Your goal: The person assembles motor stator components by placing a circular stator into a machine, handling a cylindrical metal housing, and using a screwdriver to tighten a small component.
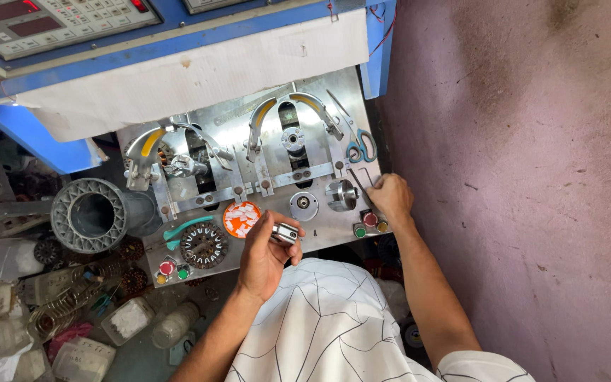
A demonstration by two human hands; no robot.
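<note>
Left hand (pixel 263 258) raised over front edge of steel work plate (pixel 319 95), fingers curled and pinching small shiny metal cylinder (pixel 285 233) between thumb and fingertips. Cylinder held just above plate, right of orange dish (pixel 241 218) with white slips, clear of wound stator core (pixel 203 245) lying further left. Right hand (pixel 390 197) resting at right edge of plate, fingers bunched together around thin dark tool (pixel 357 180); exact grip on tool not discernible. Red and green push buttons (pixel 365 225) directly below right hand. Round metal bush (pixel 341 195) just left of right hand. Blue-handled scissors (pixel 357 141) lying above it on plate. Grey ribbed funnel (pixel 93 214) at left of plate. Clear plastic tubs (pixel 127 320) on lower level, bottom left
</note>
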